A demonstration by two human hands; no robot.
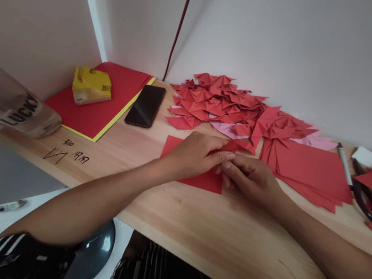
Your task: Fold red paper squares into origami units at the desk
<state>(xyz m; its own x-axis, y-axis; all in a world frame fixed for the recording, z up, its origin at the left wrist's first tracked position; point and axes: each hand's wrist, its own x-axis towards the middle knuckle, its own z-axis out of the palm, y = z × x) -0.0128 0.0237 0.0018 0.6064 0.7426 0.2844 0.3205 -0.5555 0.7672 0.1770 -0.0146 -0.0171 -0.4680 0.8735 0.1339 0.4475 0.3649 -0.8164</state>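
Observation:
My left hand (197, 155) and my right hand (253, 179) meet over the desk, thumbs almost tip to tip. Both are closed on a small folded red paper (230, 146); most of it is hidden behind the fingers. Below them a flat red square sheet (202, 182) lies on the wood, partly covered by my left hand. Just behind stands a heap of folded red paper pieces (212, 99), with some pink ones among them. A fanned stack of red paper sheets (313, 169) lies to the right of my right hand.
At the left are a clear LUCKY bottle (27, 108), large red and yellow sheets (120, 86), a crumpled yellow packet (92, 87) and a black phone (145, 106). A pen (344, 163) and black-handled scissors (371, 202) lie right. The desk (175, 216) meets a white wall behind.

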